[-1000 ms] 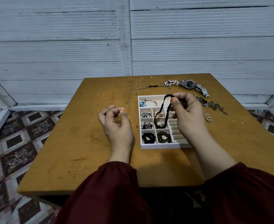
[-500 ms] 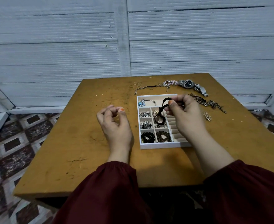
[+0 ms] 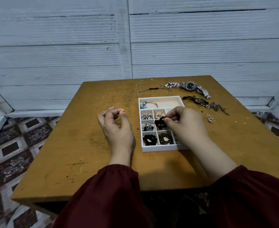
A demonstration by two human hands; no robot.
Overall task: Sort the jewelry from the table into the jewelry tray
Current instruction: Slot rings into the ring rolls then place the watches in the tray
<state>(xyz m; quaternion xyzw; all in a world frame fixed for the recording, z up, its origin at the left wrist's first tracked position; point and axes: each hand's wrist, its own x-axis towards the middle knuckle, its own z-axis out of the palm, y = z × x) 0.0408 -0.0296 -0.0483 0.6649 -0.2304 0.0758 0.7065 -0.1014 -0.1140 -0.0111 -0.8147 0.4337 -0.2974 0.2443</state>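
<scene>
Change: a second ago the black bead strand (image 3: 160,123) hung long and loose from our right hand (image 3: 185,125) above the jewelry tray (image 3: 158,148); now it has come down and lies bunched in a heap.
Strand now: in the middle cell of the second column of small cells, on top of what already lay there.
Right fingers: thumb and fingertips pinch the top of the heap, not yet let go.
Left hand (image 3: 115,127): has stayed just left of the tray over the surface (image 3: 86,153), fingers loosely curled, thumb near the fingertips, holding nothing.
Meaning: we judge this piece as good as placed — only the release is left.
Still to sort: watch (image 3: 190,86), pink bead bracelet (image 3: 172,84), thin rings (image 3: 138,87), dark chains (image 3: 201,102) and a small charm (image 3: 210,118) lie on the surface beyond and right of the tray, so much of the job remains.
</scene>
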